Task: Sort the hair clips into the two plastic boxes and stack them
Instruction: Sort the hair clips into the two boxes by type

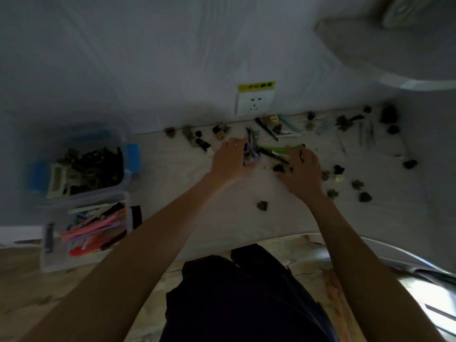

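Note:
Many hair clips lie scattered over the pale surface (222, 213), small dark claw clips (262, 205) and long thin clips (266, 128). My left hand (229, 159) grips a bunch of long clips (250, 151), dark and purple. My right hand (302, 169) pinches long green clips (276, 149) beside it. At the left stand two clear plastic boxes: the far box (127, 174) with blue latches holds dark claw clips, the near box (49, 262) holds long pink and coloured clips.
A white wall socket (254, 103) with a yellow label sits on the wall behind the clips. A curved pale object (394, 58) fills the upper right. My dark-clothed legs (246, 292) are below, with a shiny curved edge (419, 267) at the right.

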A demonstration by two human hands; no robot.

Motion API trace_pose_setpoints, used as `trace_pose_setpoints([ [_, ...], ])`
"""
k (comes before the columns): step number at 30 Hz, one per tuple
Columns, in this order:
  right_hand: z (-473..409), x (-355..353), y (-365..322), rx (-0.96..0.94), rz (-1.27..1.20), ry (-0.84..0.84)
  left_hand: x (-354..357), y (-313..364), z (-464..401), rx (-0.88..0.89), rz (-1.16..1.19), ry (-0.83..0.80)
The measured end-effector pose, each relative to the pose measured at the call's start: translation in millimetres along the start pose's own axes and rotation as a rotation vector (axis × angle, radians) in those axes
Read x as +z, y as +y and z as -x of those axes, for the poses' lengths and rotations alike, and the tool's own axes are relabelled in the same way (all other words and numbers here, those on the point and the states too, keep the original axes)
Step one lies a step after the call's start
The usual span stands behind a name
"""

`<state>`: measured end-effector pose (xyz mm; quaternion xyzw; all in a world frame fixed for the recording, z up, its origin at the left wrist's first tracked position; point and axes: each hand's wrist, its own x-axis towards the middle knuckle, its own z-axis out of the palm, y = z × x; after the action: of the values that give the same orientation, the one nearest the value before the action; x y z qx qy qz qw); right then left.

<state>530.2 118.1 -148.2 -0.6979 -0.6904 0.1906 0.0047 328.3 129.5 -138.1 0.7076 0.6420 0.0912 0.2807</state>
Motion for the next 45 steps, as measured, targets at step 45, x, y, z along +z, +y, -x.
trace_pose_setpoints([
  [45,-58.9,-22.3,27.7,-0.161,-0.194,-0.127,19.5,8.6,-34.7,-0.061,-0.158,0.024],
])
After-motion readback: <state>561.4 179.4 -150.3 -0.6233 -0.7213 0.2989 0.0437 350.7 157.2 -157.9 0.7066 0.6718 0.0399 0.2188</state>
